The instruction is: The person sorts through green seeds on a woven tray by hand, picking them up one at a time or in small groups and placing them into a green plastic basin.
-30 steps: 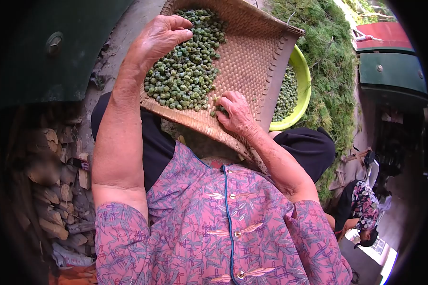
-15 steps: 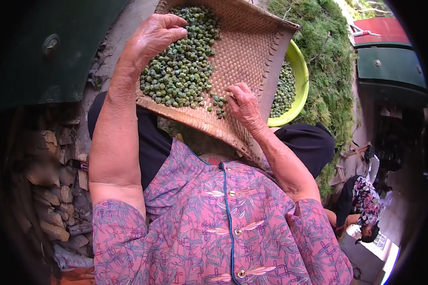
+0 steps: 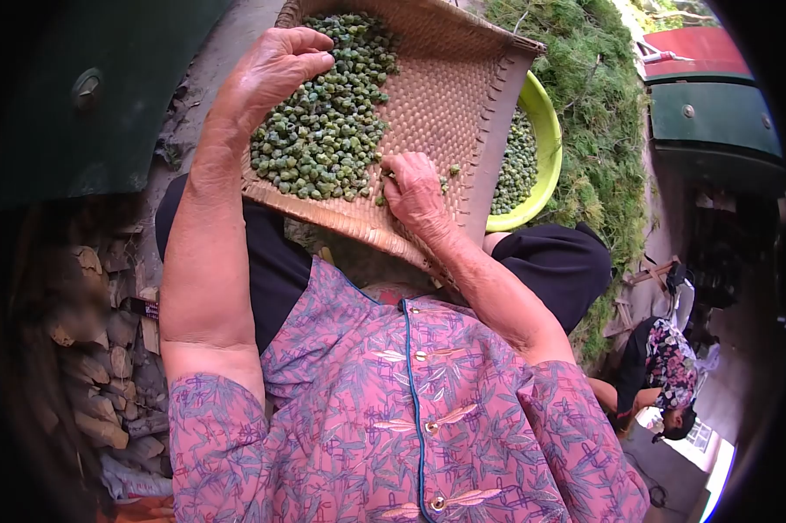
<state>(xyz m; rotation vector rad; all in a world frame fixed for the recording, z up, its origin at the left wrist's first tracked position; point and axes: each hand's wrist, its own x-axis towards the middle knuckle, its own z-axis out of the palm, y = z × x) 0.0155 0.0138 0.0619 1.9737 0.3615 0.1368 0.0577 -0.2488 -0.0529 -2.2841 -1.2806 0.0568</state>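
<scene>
A woven basket tray (image 3: pixel 445 96) rests tilted across my lap, with a heap of small green fruits (image 3: pixel 323 144) on its left part. My left hand (image 3: pixel 279 65) hovers over the heap's upper left edge, thumb and fingertips drawn close; anything between them is too small to tell. Lower down, my right hand (image 3: pixel 415 190) touches the woven surface at the heap's right edge, its fingers curled over a few fruits that they partly hide. A couple of loose fruits lie just right of that hand.
Beside the tray's right edge stands a yellow-green basin (image 3: pixel 545 157) holding more green fruits. Cut green foliage (image 3: pixel 585 113) lies beyond it. Split firewood (image 3: pixel 105 375) is stacked at left. Another person (image 3: pixel 667 370) is at the lower right.
My right hand has moved left across the tray to the edge of the heap, and a couple of fruits now show to its right. My left hand has barely moved.
</scene>
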